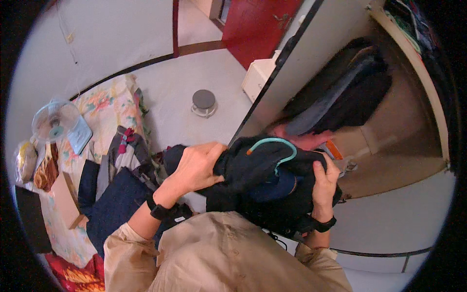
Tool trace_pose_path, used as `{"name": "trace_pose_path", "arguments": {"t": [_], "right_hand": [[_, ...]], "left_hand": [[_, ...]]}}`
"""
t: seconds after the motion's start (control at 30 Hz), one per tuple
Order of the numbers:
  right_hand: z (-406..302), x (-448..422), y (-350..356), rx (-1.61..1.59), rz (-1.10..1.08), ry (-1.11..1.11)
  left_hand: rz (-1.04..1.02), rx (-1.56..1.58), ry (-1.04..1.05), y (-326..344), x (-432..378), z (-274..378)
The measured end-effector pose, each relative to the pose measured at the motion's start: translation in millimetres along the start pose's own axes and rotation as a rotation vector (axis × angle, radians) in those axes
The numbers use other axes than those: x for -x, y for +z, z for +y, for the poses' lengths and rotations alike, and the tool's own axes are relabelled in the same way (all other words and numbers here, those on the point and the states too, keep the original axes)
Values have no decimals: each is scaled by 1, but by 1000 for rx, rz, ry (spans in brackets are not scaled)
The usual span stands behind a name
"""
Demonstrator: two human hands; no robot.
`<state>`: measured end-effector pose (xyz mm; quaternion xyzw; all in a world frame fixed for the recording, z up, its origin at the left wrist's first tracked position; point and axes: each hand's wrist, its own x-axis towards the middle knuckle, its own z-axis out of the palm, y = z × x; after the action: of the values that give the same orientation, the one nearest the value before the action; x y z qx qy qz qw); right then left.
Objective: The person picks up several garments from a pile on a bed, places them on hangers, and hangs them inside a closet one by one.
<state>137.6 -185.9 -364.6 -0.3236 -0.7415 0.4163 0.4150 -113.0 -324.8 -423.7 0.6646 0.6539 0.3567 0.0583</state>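
Between my two hands hangs a black garment [240, 175], held up in front of my body. My left hand [200, 164] pinches its left shoulder area, and my right hand [324, 179] grips the fabric at the right side. A light-blue hanger [292, 146] curves out of the garment's top, its hook ending in an orange-brown tip. Dark blue cloth [273, 188] shows inside the opening below the hook. The rest of the hanger is hidden by the garment.
An open wardrobe [397, 146] at right holds hanging dark clothes [350, 95]. On the floral-covered bed [109, 91] at left lie dark blue clothing [116, 204], a fan [54, 120] and a pale blue item [80, 135]. A round stool [204, 100] stands on the floor ahead, near a red door [255, 29].
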Motion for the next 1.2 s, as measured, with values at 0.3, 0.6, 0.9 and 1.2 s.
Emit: {"name": "trace_pose_path", "arguments": {"t": [0.3,0.6,0.9,1.2], "right_hand": [[-6,-19,-12,253,-182,-177],[59,-21,-6,636,-173,-520],[93,23,-54,487,-99,-105],[36,-9,-24,531,-411,-152]], "left_hand": [[270,181,-215,20,-7,16],[296,81,-112,21,-15,25],[401,-20,-90,1,-6,13],[311,5,112,-26,-36,19]]}}
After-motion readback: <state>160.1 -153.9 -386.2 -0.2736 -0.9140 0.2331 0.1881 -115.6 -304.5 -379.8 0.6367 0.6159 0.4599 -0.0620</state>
